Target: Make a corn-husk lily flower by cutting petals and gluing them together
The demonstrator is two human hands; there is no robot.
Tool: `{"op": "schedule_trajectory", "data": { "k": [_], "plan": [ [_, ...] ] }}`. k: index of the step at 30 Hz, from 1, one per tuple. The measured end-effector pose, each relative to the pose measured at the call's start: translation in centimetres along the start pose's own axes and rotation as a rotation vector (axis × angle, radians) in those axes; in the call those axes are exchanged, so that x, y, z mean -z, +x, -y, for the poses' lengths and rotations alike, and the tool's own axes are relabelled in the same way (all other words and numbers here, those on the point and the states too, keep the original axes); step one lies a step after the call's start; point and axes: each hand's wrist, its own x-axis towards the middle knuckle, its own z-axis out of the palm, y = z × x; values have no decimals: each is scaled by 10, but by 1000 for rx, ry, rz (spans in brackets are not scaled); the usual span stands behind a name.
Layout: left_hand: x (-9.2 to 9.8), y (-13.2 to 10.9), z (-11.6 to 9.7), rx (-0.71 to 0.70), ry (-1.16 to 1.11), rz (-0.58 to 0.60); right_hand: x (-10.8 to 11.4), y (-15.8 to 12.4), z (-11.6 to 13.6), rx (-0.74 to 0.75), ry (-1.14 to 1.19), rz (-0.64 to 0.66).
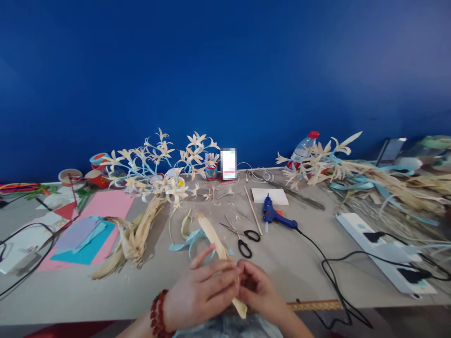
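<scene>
A long, flat, cream strip of corn husk (212,236) slants through my hands near the table's front edge, its lower end below the fingers. My left hand (206,286), with a red bead bracelet at its wrist, lies over the strip with its fingers closed on it. My right hand (259,286) pinches at the strip's right edge, thumb and fingers curled; its fingertips are partly hidden. Just beyond are a curl of light blue ribbon (186,244) and black-handled scissors (243,239) lying with blades apart.
A blue glue gun (278,217) lies right of the scissors, its cord running to a white power strip (373,253). Husk flowers (155,159) stand at the back left, more (324,159) at the right. Dried husks (136,234) and coloured paper (95,249) lie left.
</scene>
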Motion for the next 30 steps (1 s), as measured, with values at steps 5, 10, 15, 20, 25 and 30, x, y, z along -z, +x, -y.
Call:
{"op": "schedule_trajectory", "data": {
  "k": [5,10,15,20,25,30],
  "plan": [
    [-9,3,-5,62,-98,-33,4,-5,-4,-148,112,16],
    [-3,-9,-1,119,-79,-70,6,4,1,-117,-114,-69],
    [26,-43,12,412,-69,-100,43,6,24,183,-1051,-413],
    [28,-67,20,973,-264,-112,81,2,21,258,-1598,-445],
    [7,-53,21,1203,-722,-122,82,6,16,238,-1712,-440],
    [-11,-38,27,1187,-995,-145,74,18,27,176,-1708,-383]
  ]
}}
